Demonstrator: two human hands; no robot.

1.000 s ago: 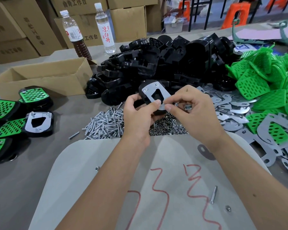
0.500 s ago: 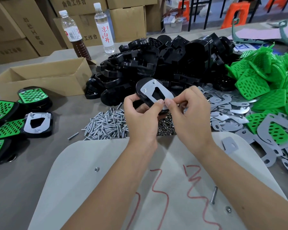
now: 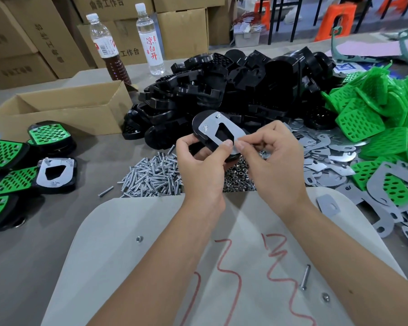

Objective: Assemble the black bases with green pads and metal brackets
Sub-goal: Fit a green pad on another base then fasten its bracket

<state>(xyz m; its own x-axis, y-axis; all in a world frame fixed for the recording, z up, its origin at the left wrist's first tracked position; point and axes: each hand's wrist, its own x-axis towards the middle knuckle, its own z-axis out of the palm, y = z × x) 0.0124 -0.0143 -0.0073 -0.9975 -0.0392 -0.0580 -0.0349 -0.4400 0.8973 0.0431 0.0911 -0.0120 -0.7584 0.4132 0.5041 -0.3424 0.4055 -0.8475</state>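
A black base (image 3: 199, 128) with a metal bracket (image 3: 212, 129) on its upturned face is held tilted above the table's middle. My left hand (image 3: 201, 165) grips its near left edge, thumb on the bracket. My right hand (image 3: 272, 161) pinches the bracket's near right corner, where a small part is hidden under the fingertips. Two screw ends stick up through the bracket's far side. Behind lies a heap of black bases (image 3: 236, 88), to the right green pads (image 3: 375, 118) and loose metal brackets (image 3: 327, 165).
Piles of screws (image 3: 151, 175) and nuts (image 3: 238, 180) lie under my hands. Finished assemblies (image 3: 31, 170) sit at the left by an open cardboard box (image 3: 64, 109). Two bottles (image 3: 127, 45) stand behind. A grey board (image 3: 137, 231) with a loose screw (image 3: 304, 277) lies near me.
Both hands have lifted the base slightly and tilted it more toward me. My right fingers stay pinched at the bracket's near corner.
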